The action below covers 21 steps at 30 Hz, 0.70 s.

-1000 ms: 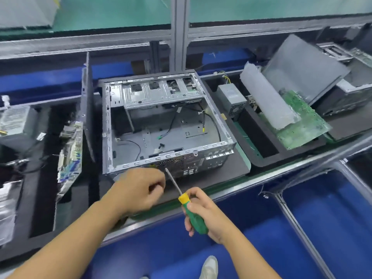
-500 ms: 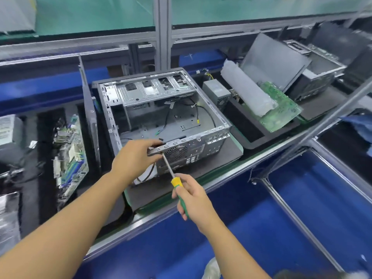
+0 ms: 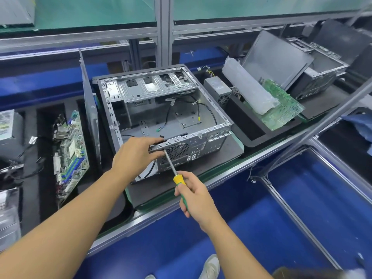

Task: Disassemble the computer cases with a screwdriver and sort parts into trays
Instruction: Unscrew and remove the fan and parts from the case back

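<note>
your right hand (image 3: 196,196) grips the screwdriver (image 3: 178,179), tip on the near rim of the case (image 3: 201,140). your left hand (image 3: 134,156) clasps that rim at the tip's 9 o'clock. the case lies open; a circuit board (image 3: 281,105) leans at its 3 o'clock.

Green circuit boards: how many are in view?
2. One green circuit board stands in the black tray left of the grey metal case; the other board leans in the tray right of it. More may be hidden.

Grey aluminium posts (image 3: 162,27) rise behind the bench (image 3: 112,236), above blue floor (image 3: 261,228).
</note>
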Each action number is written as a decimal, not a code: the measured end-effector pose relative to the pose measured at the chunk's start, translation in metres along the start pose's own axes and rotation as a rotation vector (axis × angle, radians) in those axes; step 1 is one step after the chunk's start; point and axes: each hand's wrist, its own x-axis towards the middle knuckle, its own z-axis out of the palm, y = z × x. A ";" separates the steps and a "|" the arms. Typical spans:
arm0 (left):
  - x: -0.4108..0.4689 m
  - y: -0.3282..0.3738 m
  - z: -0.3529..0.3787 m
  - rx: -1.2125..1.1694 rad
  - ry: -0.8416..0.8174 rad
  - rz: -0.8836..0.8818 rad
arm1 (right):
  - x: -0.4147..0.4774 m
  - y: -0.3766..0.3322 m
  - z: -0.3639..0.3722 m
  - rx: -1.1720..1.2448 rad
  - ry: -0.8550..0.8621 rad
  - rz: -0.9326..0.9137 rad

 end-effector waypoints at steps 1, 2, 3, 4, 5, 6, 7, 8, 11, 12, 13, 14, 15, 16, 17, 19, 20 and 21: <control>0.000 0.000 0.000 -0.003 -0.006 -0.005 | 0.000 0.000 0.000 -0.005 0.001 -0.001; 0.000 0.000 0.000 -0.006 -0.012 -0.013 | 0.001 -0.001 0.000 -0.013 0.002 -0.002; 0.001 -0.001 0.000 -0.006 -0.016 -0.021 | 0.001 -0.002 0.000 -0.024 0.004 -0.005; 0.001 -0.001 0.000 -0.005 -0.021 -0.028 | 0.001 -0.002 0.000 -0.036 0.009 -0.008; 0.000 -0.001 0.000 -0.003 -0.027 -0.033 | 0.001 -0.003 0.000 -0.050 0.015 -0.014; 0.000 -0.001 0.000 -0.002 -0.035 -0.038 | 0.001 -0.002 0.000 -0.067 0.023 -0.024; 0.000 -0.001 -0.001 -0.001 -0.042 -0.040 | 0.000 -0.002 0.000 -0.091 0.032 -0.037; 0.000 -0.001 -0.001 -0.001 -0.047 -0.042 | 0.000 -0.001 0.000 -0.114 0.041 -0.050; 0.001 -0.002 -0.001 0.006 -0.062 -0.053 | 0.000 0.000 0.002 -0.147 0.058 -0.062; 0.001 -0.002 -0.001 0.008 -0.069 -0.057 | 0.000 0.001 0.002 -0.151 0.062 -0.062; 0.001 -0.002 -0.002 0.008 -0.074 -0.060 | 0.000 0.001 0.002 -0.155 0.066 -0.063; 0.001 -0.003 -0.001 0.005 -0.078 -0.060 | 0.000 0.002 0.002 -0.157 0.069 -0.065; 0.001 -0.003 -0.001 -0.001 -0.079 -0.060 | 0.000 0.002 0.002 -0.159 0.072 -0.067; 0.001 -0.003 -0.001 -0.005 -0.079 -0.059 | 0.000 0.002 0.002 -0.164 0.073 -0.068; 0.002 -0.004 -0.001 -0.005 -0.078 -0.058 | 0.001 0.002 0.002 -0.168 0.074 -0.066; 0.002 -0.004 -0.001 -0.001 -0.071 -0.054 | 0.002 0.002 0.003 -0.170 0.073 -0.059; 0.002 -0.004 0.000 -0.002 -0.068 -0.049 | 0.002 0.002 0.003 -0.167 0.073 -0.057; 0.002 -0.003 -0.001 -0.005 -0.067 -0.045 | 0.002 0.002 0.003 -0.163 0.073 -0.055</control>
